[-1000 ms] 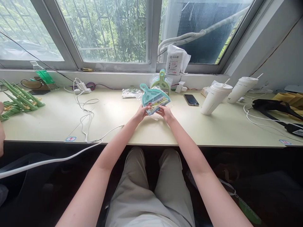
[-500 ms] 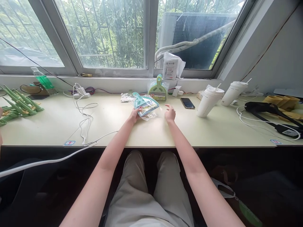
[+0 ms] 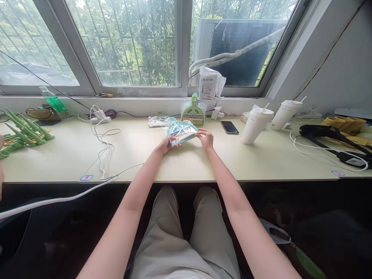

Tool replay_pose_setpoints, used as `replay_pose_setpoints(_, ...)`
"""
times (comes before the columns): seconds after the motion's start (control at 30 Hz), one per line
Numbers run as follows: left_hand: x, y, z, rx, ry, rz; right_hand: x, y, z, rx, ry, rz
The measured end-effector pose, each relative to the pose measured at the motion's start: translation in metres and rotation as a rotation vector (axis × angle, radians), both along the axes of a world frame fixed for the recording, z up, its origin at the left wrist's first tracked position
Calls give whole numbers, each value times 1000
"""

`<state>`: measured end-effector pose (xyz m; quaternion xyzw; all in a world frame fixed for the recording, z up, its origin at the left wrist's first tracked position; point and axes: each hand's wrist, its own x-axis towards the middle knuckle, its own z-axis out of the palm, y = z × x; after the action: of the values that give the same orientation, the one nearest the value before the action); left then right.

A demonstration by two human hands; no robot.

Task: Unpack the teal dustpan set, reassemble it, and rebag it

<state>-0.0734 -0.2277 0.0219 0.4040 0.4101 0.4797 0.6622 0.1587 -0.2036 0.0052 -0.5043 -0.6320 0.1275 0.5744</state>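
A small teal dustpan and brush set (image 3: 183,131) in clear plastic wrap is held just above the table, its handle pointing away to the left. My left hand (image 3: 165,145) grips its near left corner, thumb on top. At its right corner my right hand (image 3: 205,138) pinches the edge between thumb and fingers. Behind it, a green dustpan set (image 3: 193,112) in clear wrap stands upright against the window ledge. Another flat wrapped packet (image 3: 158,121) lies on the table, partly covered by the held set.
A phone (image 3: 229,127) and two lidded white cups (image 3: 257,126) stand to the right, with a black strap (image 3: 322,141) beyond. White cables (image 3: 105,145) run across the left. Green pieces (image 3: 24,130) and part of another person's hand (image 3: 1,162) are at the far left.
My right hand has moved left and taken hold of the dustpan set's right corner. The set has turned slightly, with its wrapper now drawn up around it.
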Motion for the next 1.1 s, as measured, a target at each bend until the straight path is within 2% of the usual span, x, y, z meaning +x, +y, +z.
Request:
replay_pose_setpoints(0.13, -2, 0, 2, -23, 12, 3, 0, -2, 2, 58, 5, 40)
replay_pose_setpoints(0.23, -6, 1, 2, -43, 34, 17, -1, -4, 3, 50, -76, 64)
replay_pose_setpoints(0.37, -7, 0, 1, 7, 45, -29, -1, -6, 3, -86, -226, -32)
replay_pose_setpoints(0.53, -4, -4, -2, 124, 85, -140, 2, -9, 6, -55, -301, -146)
replay_pose_setpoints(0.67, -2, -4, -5, 164, 141, -211, 2, -12, 6, -55, -354, -181)
replay_pose_setpoints(0.9, -5, -6, -1, 213, 197, -242, 1, -14, 6, 74, -323, -151)
replay_pose_setpoints(1.1, -3, -10, -2, 212, 212, -270, 3, -7, 1, 20, -208, -146)
